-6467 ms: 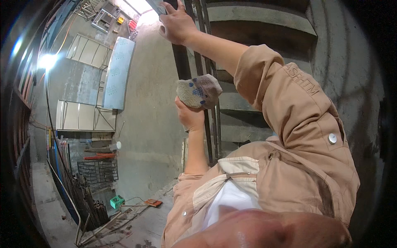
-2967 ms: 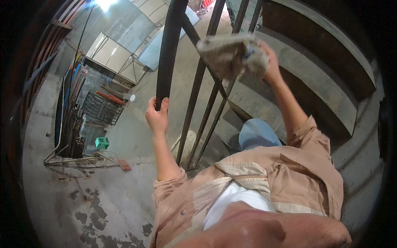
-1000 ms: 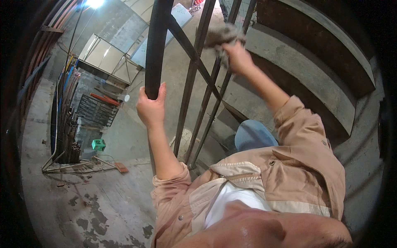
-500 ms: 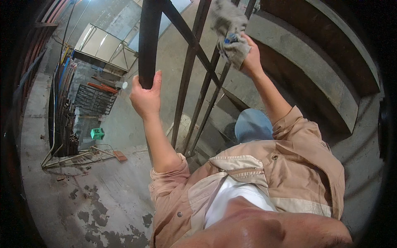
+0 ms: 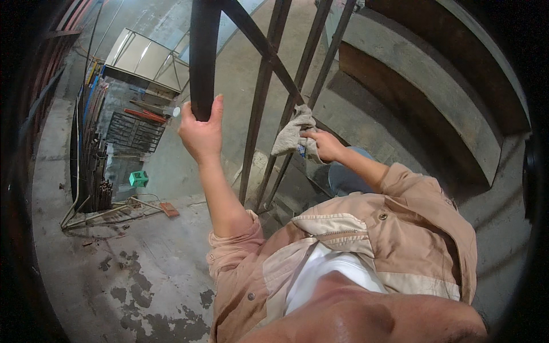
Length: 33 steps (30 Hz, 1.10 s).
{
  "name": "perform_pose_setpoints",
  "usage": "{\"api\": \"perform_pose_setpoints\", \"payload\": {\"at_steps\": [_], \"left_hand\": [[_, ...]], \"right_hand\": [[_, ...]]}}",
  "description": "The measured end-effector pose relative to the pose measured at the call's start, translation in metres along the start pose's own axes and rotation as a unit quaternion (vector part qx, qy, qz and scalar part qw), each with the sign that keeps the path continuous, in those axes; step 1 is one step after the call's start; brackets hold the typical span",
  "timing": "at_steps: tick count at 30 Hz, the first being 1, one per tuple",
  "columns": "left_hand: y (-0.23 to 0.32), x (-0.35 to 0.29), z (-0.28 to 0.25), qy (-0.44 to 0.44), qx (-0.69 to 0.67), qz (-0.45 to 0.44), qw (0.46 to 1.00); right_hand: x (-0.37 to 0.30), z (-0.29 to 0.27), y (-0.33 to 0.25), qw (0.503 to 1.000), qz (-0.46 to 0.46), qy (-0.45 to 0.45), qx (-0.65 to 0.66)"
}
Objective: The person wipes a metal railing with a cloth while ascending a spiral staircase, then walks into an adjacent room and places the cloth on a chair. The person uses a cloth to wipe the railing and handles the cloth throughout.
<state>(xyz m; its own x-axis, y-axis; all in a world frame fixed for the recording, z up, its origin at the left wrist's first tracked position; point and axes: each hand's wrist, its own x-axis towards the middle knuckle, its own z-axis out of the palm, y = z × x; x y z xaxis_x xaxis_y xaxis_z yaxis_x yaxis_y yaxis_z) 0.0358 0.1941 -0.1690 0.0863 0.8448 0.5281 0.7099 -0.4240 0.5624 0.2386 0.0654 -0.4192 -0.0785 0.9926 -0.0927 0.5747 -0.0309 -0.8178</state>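
Note:
My left hand (image 5: 200, 128) is wrapped round the broad dark top rail of a metal stair railing (image 5: 205, 57), thumb on its right side. With my right hand (image 5: 327, 146) I grip a crumpled grey rag (image 5: 294, 132), which lies against the railing's thin bars just below where a diagonal bar (image 5: 257, 40) comes down. A small blue patch shows on the rag near my fingers. The rag hides the stretch of bar under it, so I cannot see exactly which bars it touches.
Curved concrete steps (image 5: 417, 74) with dark risers climb at the right. Beyond the railing, lower down, are a green stool (image 5: 138, 179), a dark metal grille (image 5: 131, 131), bundled rods and pipes (image 5: 94, 166), and a pale panelled frame (image 5: 146, 57). A reddish brick (image 5: 169, 209) lies by a ledge.
My right hand has brought the rag down and nearer to me, from the upper part of the bars to below the diagonal bar. My left hand stays on the rail.

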Motion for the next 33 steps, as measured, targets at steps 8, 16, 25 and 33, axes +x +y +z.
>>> {"api": "perform_pose_setpoints", "payload": {"at_steps": [8,16,25,33], "left_hand": [[0.006,-0.003,-0.004,-0.002,0.012,0.002,1.000],[0.009,-0.005,-0.008,-0.022,0.031,-0.029,0.999],[0.005,-0.010,-0.003,-0.028,0.003,-0.017,0.999],[0.004,-0.003,-0.004,-0.016,0.030,-0.002,0.999]], "right_hand": [[0.018,-0.112,-0.086,0.887,-0.207,0.332,0.247],[0.015,-0.036,-0.122,0.946,-0.202,0.253,-0.018],[-0.011,-0.037,-0.064,0.949,-0.099,0.163,0.251],[0.014,-0.158,-0.106,0.775,-0.306,0.434,0.343]]}}
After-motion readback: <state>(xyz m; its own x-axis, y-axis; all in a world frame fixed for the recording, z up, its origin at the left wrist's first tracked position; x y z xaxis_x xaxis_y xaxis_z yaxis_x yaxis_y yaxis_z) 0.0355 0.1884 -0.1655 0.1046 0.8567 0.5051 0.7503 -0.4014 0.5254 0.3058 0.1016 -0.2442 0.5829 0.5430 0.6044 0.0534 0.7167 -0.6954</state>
